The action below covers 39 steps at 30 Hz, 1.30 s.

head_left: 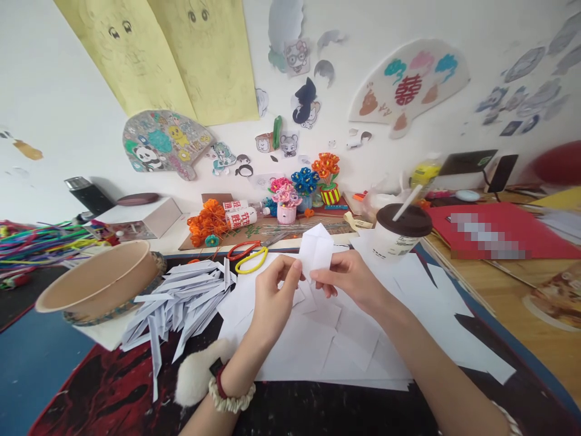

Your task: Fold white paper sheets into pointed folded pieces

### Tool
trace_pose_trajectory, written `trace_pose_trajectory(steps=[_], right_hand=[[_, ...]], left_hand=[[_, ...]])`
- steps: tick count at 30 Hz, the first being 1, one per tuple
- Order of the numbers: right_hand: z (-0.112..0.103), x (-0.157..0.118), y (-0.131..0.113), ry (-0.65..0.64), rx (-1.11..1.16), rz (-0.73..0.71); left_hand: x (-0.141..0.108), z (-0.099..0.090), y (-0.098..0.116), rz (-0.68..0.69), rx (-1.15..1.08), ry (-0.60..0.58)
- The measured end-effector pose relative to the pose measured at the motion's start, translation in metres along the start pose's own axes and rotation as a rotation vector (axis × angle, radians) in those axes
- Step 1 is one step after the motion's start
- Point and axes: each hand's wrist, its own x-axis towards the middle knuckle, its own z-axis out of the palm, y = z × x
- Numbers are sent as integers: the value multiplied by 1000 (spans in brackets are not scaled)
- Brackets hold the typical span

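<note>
Between both hands a small piece of folded white paper point(316, 249) is held up, its top corners folded to a blunt point. My left hand point(278, 284) pinches its lower left edge between thumb and fingers. On the opposite side, my right hand point(349, 275) grips the lower right edge, fingers closed. Below them lie loose white paper sheets point(295, 351), some cut into smaller rectangles and overlapping. To the left of my left hand is a heap of narrow folded paper strips point(181, 309).
A beige bowl point(97, 281) stands at the left, near a white fluffy object point(202, 372). Behind the paper are yellow and red loops point(251, 260), orange craft flowers point(209, 224) and small flower pots point(287, 212). A lidded cup with straw point(402, 230) stands right, beside a red folder point(490, 233).
</note>
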Motion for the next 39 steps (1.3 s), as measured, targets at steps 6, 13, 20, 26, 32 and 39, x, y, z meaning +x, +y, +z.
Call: trace_pose_trajectory(steps=[6,13,20,26,32,39], right_hand=[[1,-1,0,11,6,-27],[2,-2,1,36,-28,-99],[4,-4,-3,7,17,-68],[6,-3,-3,6,60,-53],[7,-2,1,61,81,-56],[6,-1,2,74,70,-44]], left_hand=[[-3,0,2,24,37,18],[-5,0,7,26,-24,-15],[-8,3,7,-19,-98,33],[-8,5,7,19,-21,62],[-10,7,8,87,4,56],[-9,7,9,68,14,39]])
